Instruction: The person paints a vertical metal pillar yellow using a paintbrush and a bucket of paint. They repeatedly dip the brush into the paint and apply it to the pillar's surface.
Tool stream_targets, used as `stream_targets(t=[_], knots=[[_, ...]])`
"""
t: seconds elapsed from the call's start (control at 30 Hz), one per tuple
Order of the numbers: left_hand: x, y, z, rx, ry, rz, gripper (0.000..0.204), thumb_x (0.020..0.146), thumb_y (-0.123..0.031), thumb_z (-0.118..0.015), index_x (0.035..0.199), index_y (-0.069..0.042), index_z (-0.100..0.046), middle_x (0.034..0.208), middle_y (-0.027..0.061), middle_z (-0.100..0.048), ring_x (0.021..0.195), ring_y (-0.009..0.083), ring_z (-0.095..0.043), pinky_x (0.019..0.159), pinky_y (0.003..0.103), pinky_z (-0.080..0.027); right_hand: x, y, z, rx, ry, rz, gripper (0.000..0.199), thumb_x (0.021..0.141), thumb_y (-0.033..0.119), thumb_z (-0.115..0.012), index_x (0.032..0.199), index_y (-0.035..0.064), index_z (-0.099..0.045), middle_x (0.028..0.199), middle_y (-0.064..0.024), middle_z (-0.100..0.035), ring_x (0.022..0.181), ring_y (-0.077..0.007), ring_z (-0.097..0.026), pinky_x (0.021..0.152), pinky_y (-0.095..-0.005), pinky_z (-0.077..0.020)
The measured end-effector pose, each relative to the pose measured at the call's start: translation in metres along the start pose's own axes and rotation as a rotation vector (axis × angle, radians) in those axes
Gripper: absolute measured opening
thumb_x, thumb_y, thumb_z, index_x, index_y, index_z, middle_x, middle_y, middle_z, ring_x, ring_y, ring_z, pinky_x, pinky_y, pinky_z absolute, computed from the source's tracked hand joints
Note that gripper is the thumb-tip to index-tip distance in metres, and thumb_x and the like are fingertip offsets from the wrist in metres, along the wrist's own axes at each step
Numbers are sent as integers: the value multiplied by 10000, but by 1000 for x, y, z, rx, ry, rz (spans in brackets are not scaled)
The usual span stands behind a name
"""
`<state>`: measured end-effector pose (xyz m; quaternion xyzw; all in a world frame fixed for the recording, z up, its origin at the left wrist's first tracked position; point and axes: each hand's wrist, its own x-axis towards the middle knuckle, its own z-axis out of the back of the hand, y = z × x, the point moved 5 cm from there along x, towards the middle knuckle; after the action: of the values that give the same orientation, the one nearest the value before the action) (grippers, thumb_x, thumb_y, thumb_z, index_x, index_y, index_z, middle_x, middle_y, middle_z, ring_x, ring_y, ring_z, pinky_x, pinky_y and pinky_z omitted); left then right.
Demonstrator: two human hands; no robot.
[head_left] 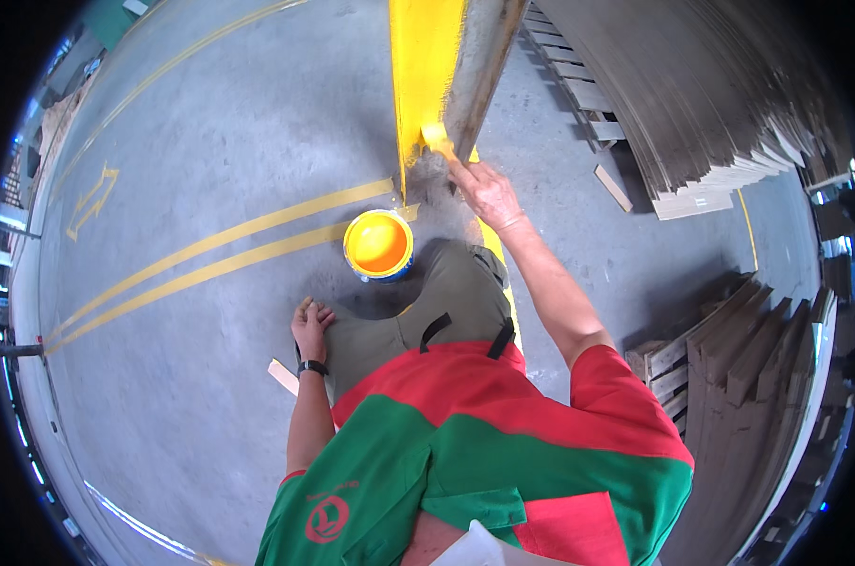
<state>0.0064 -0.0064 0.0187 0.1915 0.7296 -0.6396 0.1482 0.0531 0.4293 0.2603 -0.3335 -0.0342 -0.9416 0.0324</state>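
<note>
My right hand point(491, 195) grips a paintbrush point(438, 140), its bristles coated in yellow. The bristles touch the lower part of a steel column point(427, 66), whose left face is mostly yellow. A bare, dark grey strip point(479, 75) shows along the column's right side, and its foot is also partly bare. Below the column stands an open can of yellow paint point(378, 245) on the floor, just in front of my knees. Near my left knee, my left hand point(311, 325) hangs with loosely bent fingers and nothing visible in it.
Stacked brown sheets point(691, 85) lie on a wooden pallet point(578, 80) at the far right. Another stack of sheets point(757, 377) stands nearer on the right. Yellow floor lines point(220, 231) run left from the column. Small wood strips point(613, 188) lie on the concrete floor point(191, 377).
</note>
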Motion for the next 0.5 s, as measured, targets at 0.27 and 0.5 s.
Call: stream_targets(t=[0.27, 0.5], knots=[[-1, -2, -1, 5, -2, 9, 437, 1046, -190, -577, 1403, 44, -485, 1134, 176, -653, 932, 232, -699, 802, 344, -627, 113, -27, 132, -16, -415, 91, 351, 866, 135, -784, 1204, 95, -699, 886, -76, -701, 764, -253, -669, 668, -370, -573], [3, -1, -2, -58, 15, -21, 407, 1046, -160, -562, 1388, 49, -495, 1101, 159, -647, 871, 200, -684, 746, 324, -620, 181, -37, 220, -330, -702, 277, 394, 876, 101, -785, 1260, 85, -703, 929, -92, -741, 789, -164, -707, 626, -270, -610]])
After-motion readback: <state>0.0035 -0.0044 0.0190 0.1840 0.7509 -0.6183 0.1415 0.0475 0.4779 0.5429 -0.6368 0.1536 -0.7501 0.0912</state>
